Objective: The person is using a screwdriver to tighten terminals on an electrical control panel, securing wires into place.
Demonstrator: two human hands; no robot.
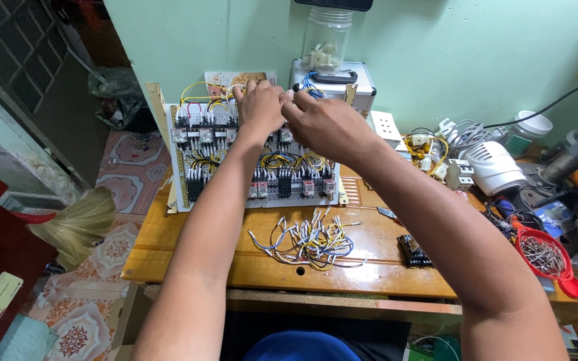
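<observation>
A white control panel [199, 150] stands tilted on the wooden table [182, 251], packed with rows of relays and yellow, black and blue wiring. My left hand [259, 107] rests on the panel's upper middle, fingers curled at its top edge. My right hand [326, 122] is beside it, fingertips pinched at the same spot near the top; whether a wire is between them is hidden. A loose heap of short cut wires [309, 241] lies on the table in front of the panel.
A red strainer of screws [544, 254] sits at the right, beside a small black relay block [414, 252]. A white round device [496, 167], tangled cables and tools crowd the right side. A clear jar [326, 37] stands on a box behind. A broom [75, 224] leans at left.
</observation>
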